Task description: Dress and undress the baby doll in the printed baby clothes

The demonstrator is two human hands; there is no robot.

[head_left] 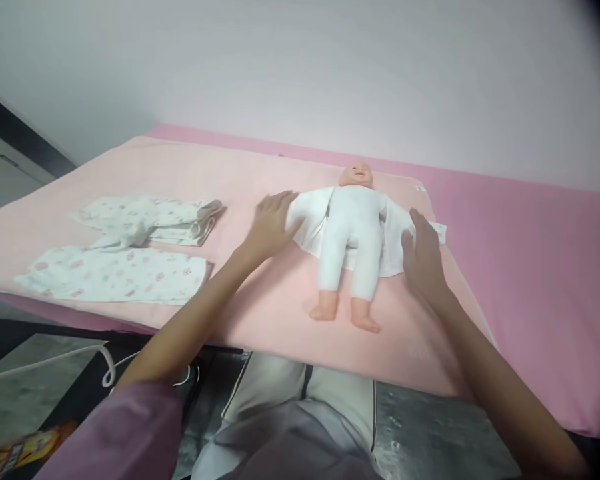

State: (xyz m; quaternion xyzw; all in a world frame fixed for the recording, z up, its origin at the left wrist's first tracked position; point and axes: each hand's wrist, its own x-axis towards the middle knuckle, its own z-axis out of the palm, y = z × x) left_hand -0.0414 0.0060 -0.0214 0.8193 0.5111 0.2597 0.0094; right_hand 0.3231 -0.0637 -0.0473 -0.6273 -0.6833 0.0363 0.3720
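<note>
A baby doll (355, 233) in a white body suit lies on its back on a pale pink towel (260, 167) spread over a bed. Under the doll a white garment (310, 223) is laid out to both sides. My left hand (271, 223) rests flat on the garment's left flap, fingers stretched out. On the right flap lies my right hand (423, 257), also flat with its fingers extended. Neither hand holds anything.
Two folded white baby garments with small prints lie on the towel's left part, one (153, 220) farther back and one (115, 275) nearer. The pink mattress (540, 267) extends to the right. A white cable (105, 363) and a yellow packet (25, 447) lie on the floor below.
</note>
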